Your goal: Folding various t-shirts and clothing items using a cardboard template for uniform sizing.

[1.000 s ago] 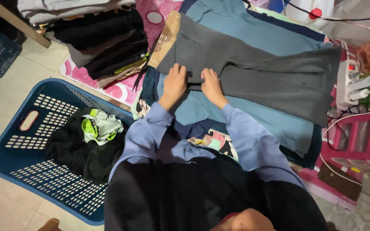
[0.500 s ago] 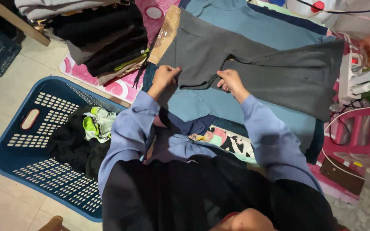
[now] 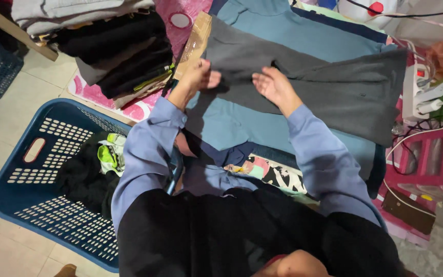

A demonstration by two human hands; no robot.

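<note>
Hands have spread apart since before; our left hand (image 3: 199, 76) pinches the grey trousers (image 3: 329, 87), right hand (image 3: 273, 84) open-fingered beside—we keep edges aligned.

Both arms outstretched (loose grip)
</note>
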